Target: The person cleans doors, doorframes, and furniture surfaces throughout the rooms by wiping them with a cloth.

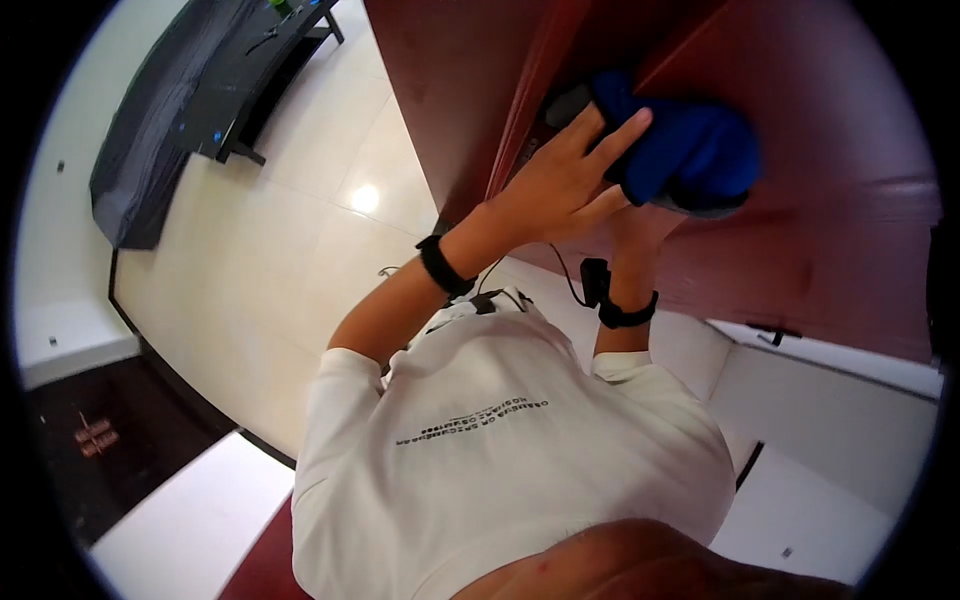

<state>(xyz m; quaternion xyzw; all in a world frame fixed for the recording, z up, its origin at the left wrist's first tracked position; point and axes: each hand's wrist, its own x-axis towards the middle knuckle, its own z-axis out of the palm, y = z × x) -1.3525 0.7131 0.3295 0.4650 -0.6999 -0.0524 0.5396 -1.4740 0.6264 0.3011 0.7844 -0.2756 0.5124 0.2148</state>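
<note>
A bunched blue cloth (705, 150) with dark grey parts along its edges is between my two hands, in front of the red-brown panel. My left hand (560, 180) reaches in from the left, its fingers spread across the near side of the cloth and gripping its edge. From below, my right hand (645, 228) holds the underside, its fingers mostly hidden by the fabric. Whether the cloth touches the panel I cannot tell. Black bands are on both wrists, and the right one carries a small black box (596, 280) with a cable.
The glossy red-brown panel (800, 240), with a black handle (775, 335) on its lower edge, fills the upper right. Pale tiled floor (270, 270) lies to the left. Farther off stands a black table (235, 95) with small items. A dark mat (110, 440) is at lower left.
</note>
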